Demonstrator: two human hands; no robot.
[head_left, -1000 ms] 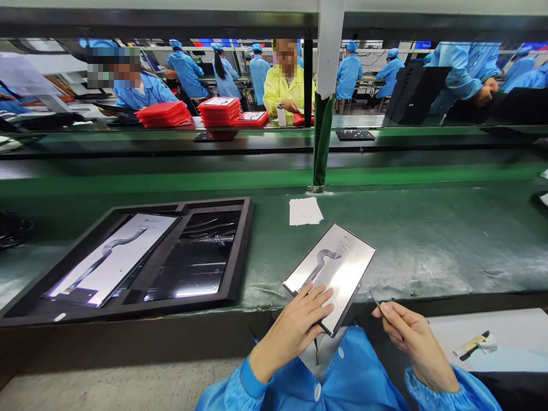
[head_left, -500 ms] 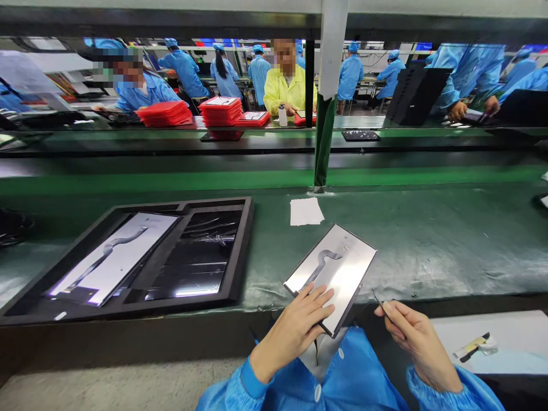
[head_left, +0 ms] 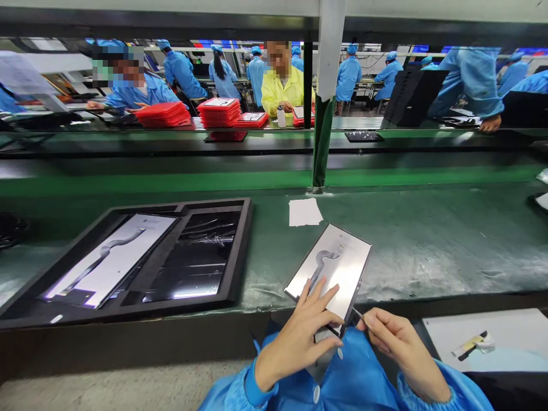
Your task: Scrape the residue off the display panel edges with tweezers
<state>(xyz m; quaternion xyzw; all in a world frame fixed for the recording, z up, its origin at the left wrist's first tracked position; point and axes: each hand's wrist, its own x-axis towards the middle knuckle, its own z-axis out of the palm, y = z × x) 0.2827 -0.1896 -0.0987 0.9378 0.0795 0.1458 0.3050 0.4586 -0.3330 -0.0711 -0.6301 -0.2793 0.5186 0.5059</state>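
My left hand (head_left: 299,334) lies spread wide on the panel (head_left: 349,251), which extends ahead from beneath it. Just to its right, my right hand (head_left: 396,339) pinches a thin tool (head_left: 357,313), tip by the panel's edge; whether they touch I cannot tell.

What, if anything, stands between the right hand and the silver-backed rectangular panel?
Only the thin grey tool in the right hand, its tip by the right edge of the panel, contact unclear. The spread left hand lies on the panel, left of the tip.
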